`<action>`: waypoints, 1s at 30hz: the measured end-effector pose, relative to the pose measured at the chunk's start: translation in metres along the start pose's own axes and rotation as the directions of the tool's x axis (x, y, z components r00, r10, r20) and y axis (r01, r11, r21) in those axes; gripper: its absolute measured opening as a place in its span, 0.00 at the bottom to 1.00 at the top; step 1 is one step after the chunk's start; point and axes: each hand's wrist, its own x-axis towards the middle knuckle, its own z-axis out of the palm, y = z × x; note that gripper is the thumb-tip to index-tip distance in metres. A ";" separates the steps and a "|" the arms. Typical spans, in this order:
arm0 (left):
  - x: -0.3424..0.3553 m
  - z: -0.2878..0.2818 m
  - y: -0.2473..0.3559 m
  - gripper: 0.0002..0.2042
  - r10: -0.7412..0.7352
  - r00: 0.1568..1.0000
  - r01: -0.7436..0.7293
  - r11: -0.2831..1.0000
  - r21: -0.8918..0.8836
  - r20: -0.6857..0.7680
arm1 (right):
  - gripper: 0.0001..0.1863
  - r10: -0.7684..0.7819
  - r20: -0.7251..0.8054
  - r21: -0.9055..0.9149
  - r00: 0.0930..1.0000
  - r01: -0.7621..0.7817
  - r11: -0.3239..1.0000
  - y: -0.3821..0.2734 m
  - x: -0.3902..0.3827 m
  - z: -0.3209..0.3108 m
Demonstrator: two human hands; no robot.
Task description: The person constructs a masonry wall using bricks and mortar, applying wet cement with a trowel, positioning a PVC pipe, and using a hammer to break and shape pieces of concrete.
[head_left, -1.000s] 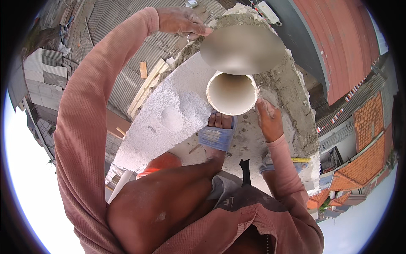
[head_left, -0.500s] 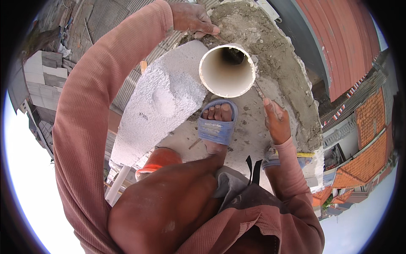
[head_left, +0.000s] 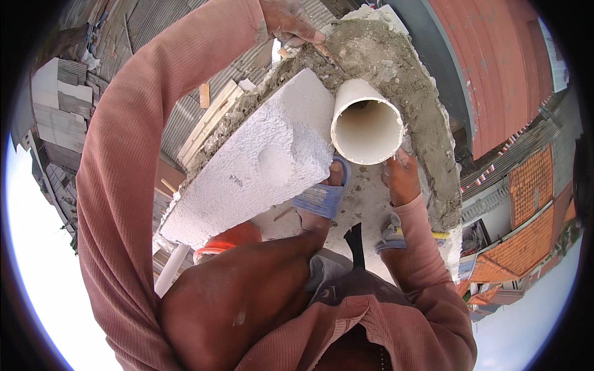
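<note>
A white plastic pipe (head_left: 368, 133) stands with its rough-cut mouth toward me, on a narrow ledge with grey mortar (head_left: 427, 136). My left hand (head_left: 288, 21) reaches past the far left side of the pipe, fingers pinched on a thin brownish strip (head_left: 331, 57) that runs behind the pipe. My right hand (head_left: 401, 176) is closed just below the pipe's right rim. The end of the strip at its fingertips is hidden now by the pipe. Left of the pipe, close against it, lies a large pale block (head_left: 260, 157) with a shallow hollow.
My feet in blue slides (head_left: 317, 199) stand on the ledge below the pipe. An orange-red bucket (head_left: 230, 238) sits partly under the block. Wooden strips (head_left: 210, 120) lie beyond the block. Beyond the ledge's edges are corrugated roofs (head_left: 179, 71), a red metal roof (head_left: 498, 68) and orange tiled roofs (head_left: 523, 235).
The view has shifted, so pipe and block appear lower and farther right. My right hand is closer to the pipe, and its strip end is out of sight. More strip shows by my left hand.
</note>
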 end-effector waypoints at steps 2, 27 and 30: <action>0.014 0.011 -0.001 0.27 0.009 0.999 -0.009 1.000 0.003 0.037 | 0.21 -0.187 -0.018 -0.021 0.982 0.187 0.982 -0.005 0.021 0.015; 0.014 -0.029 -0.028 0.38 -0.274 0.920 0.315 0.942 -0.117 0.280 | 0.21 -0.108 -0.061 -0.001 0.992 0.108 0.994 0.000 0.019 0.029; 0.026 -0.027 -0.025 0.35 -0.196 0.905 0.207 0.978 0.011 0.378 | 0.22 -0.032 -0.027 0.063 0.999 0.033 0.997 0.028 0.004 0.013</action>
